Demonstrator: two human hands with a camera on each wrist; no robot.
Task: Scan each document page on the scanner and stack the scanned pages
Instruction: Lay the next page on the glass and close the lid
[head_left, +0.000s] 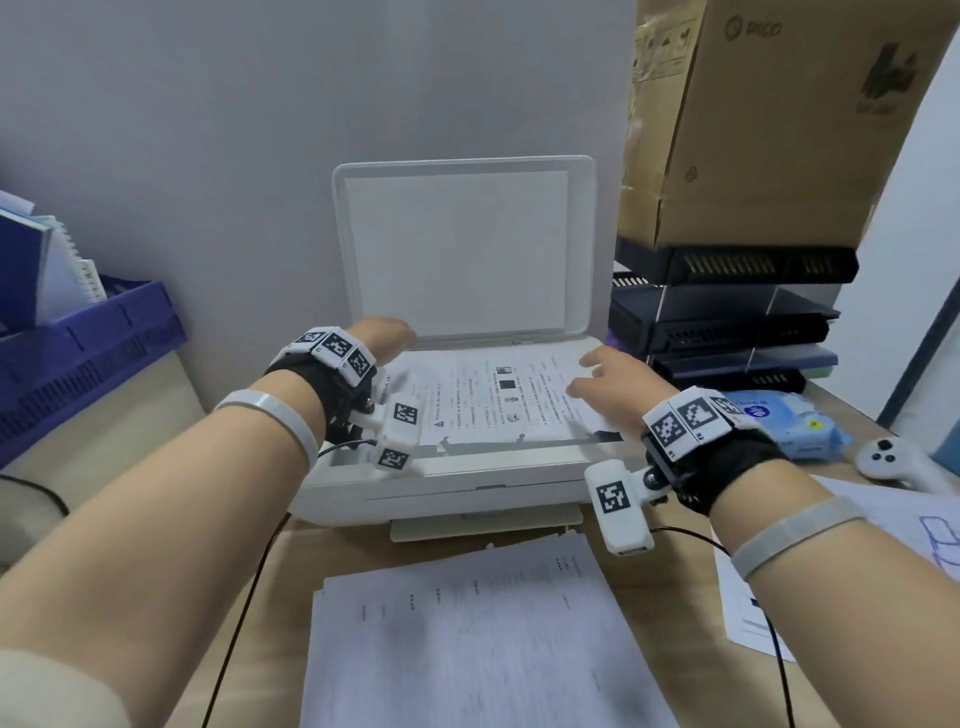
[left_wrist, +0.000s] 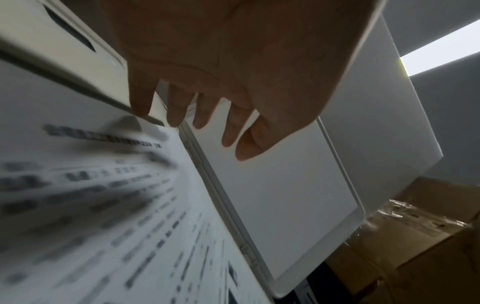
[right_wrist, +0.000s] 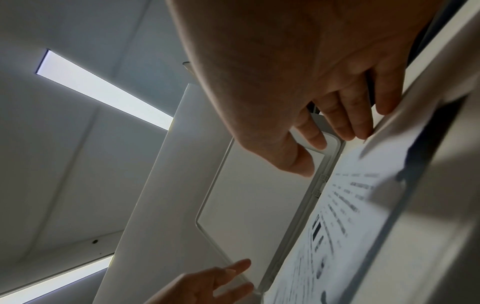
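Lying nearest on the desk, cut off by the bottom edge of the head view: stack of printed pages (head_left: 467, 639), text too faint to read. More sheets (head_left: 883, 525) to the R, partly off-frame. Next back, white scanner (head_left: 441, 493), lid (head_left: 462, 249) raised upright vs the wall. One printed page (head_left: 498, 400) lies face-up on the glass, slightly skewed; dark glass strip shows along its near edge. L hand (head_left: 384, 338) at page's far-L corner by the lid hinge, mostly hidden behind the wrist rig in head view; wrist cam shows fingers (left_wrist: 176, 109) straight, slightly apart, tips at the page edge, contact uncertain, nothing clamped. R hand (head_left: 613, 374) on page's far-R corner; fingers (right_wrist: 348, 121) extended, tips pressing the paper edge, thumb apart, no pinch seen. Page text blurred in both wrist views. Flanking: blue crate (head_left: 88, 353) L, black paper trays (head_left: 727, 322) R, cardboard box (head_left: 769, 119) on top, cropped.
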